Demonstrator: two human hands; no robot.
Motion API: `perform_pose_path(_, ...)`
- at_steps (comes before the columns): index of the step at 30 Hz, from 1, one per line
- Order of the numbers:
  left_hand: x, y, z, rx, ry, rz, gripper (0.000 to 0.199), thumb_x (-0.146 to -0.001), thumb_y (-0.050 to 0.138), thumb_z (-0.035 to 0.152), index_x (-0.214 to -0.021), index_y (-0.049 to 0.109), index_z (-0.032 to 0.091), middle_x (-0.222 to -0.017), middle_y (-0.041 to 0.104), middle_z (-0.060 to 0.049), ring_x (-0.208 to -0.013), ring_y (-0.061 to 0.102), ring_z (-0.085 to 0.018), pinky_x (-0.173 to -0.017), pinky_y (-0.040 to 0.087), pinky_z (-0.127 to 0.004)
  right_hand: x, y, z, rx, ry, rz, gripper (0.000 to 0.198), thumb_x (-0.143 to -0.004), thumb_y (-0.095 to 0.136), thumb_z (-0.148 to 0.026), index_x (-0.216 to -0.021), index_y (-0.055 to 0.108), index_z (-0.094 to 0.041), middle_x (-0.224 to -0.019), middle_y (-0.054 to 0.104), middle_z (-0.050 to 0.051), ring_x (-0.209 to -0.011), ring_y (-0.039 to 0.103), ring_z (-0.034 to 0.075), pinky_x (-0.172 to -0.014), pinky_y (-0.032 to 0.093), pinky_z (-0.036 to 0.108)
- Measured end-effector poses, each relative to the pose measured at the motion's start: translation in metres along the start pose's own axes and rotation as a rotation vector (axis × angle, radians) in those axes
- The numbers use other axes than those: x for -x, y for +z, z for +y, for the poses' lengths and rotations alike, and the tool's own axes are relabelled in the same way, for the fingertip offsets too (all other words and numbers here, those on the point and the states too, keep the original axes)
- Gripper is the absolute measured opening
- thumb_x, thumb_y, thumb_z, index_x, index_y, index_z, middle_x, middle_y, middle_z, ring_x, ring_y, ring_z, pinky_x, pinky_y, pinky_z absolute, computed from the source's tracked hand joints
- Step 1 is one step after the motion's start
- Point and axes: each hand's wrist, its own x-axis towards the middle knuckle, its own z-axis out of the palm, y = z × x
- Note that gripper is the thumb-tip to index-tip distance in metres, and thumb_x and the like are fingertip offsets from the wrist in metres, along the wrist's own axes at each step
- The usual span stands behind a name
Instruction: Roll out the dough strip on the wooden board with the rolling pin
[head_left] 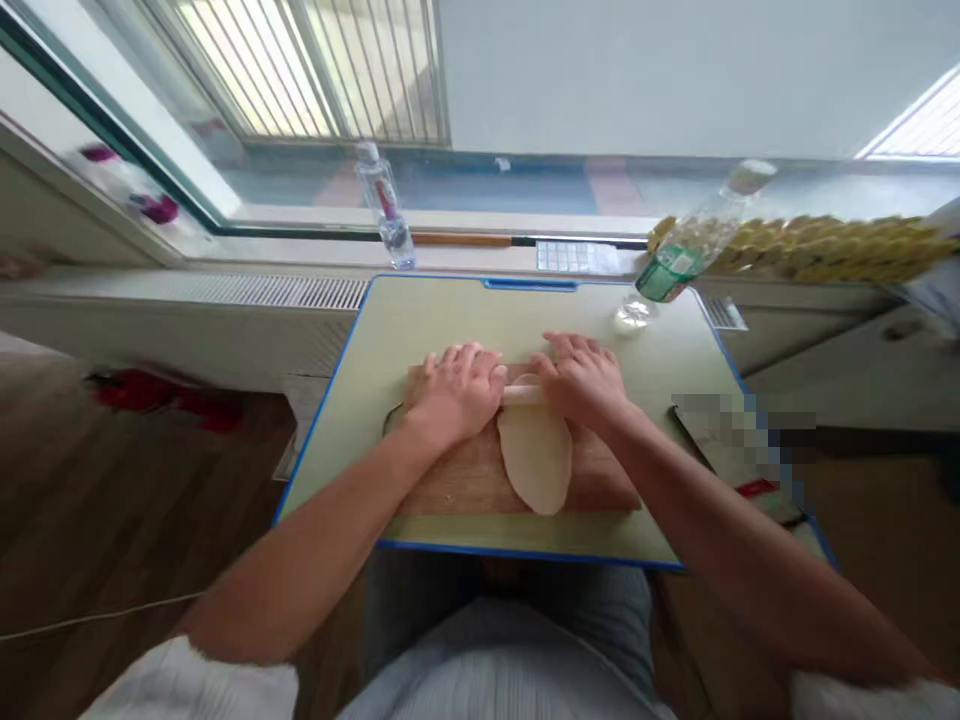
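A flat, oval sheet of dough lies on a wooden cutting board, its near end reaching the board's front edge. Across the dough's far part runs a pale rolling pin. My left hand presses down on the pin's left end, and my right hand bears on its right end. Both palms cover the pin's ends, with the fingers extended forward over it. Only the pin's middle shows between the hands. A small rim of dough is visible beyond it.
The board rests on a small blue-edged table. A large plastic bottle stands at the table's back right; a smaller bottle stands on the windowsill. A dark-edged flat object, partly blurred, lies at right. Yellow bunches line the sill.
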Motion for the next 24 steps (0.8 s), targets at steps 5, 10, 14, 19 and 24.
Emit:
perform_pose_path(5, -0.004, -0.002, -0.001, 0.018, -0.014, -0.032, 0.050, -0.114, 0.036, 0.045, -0.151, 0.064, 0.029, -0.160, 0.061, -0.010, -0.146, 0.054, -0.033, -0.124, 0.040, -0.062, -0.009, -0.001, 0.000, 0.007, 0.024, -0.028, 0.061, -0.109, 0.041, -0.049, -0.161, 0.054, -0.019, -0.163, 0.058, 0.013, -0.150, 0.048, 0.035, -0.126, 0.036, 0.056)
perform_pose_path(10, -0.035, -0.003, -0.012, 0.023, -0.002, -0.061, 0.048, -0.112, 0.036, 0.045, -0.147, 0.066, 0.031, -0.159, 0.061, -0.009, -0.144, 0.055, -0.034, -0.122, 0.040, -0.063, -0.040, 0.001, -0.001, 0.004, 0.027, -0.002, 0.060, -0.108, 0.043, -0.052, -0.153, 0.061, -0.018, -0.157, 0.062, 0.016, -0.145, 0.053, 0.036, -0.123, 0.039, 0.053)
perform_pose_path(14, -0.054, -0.002, -0.020, 0.029, -0.007, -0.087, 0.046, -0.111, 0.040, 0.046, -0.146, 0.067, 0.033, -0.160, 0.060, -0.008, -0.145, 0.054, -0.033, -0.122, 0.041, -0.058, -0.058, 0.002, -0.003, -0.001, 0.023, 0.066, 0.058, -0.107, 0.046, -0.053, -0.145, 0.066, -0.014, -0.146, 0.068, 0.020, -0.135, 0.060, 0.036, -0.116, 0.045, 0.050)
perform_pose_path(19, -0.050, -0.001, -0.018, 0.035, -0.014, -0.072, 0.047, -0.111, 0.039, 0.046, -0.146, 0.067, 0.031, -0.157, 0.062, -0.008, -0.144, 0.055, -0.031, -0.123, 0.041, -0.055, -0.055, 0.000, -0.005, -0.004, 0.029, 0.068, 0.057, -0.108, 0.046, -0.051, -0.146, 0.066, -0.013, -0.146, 0.069, 0.019, -0.134, 0.061, 0.036, -0.116, 0.046, 0.049)
perform_pose_path(24, -0.028, -0.001, -0.008, 0.020, -0.021, -0.033, 0.053, -0.112, 0.037, 0.051, -0.153, 0.062, 0.030, -0.163, 0.059, -0.010, -0.148, 0.053, -0.033, -0.125, 0.038, -0.060, -0.033, -0.002, -0.005, -0.013, 0.065, 0.023, 0.062, -0.108, 0.043, -0.051, -0.156, 0.059, -0.015, -0.156, 0.063, 0.017, -0.143, 0.055, 0.037, -0.120, 0.042, 0.055)
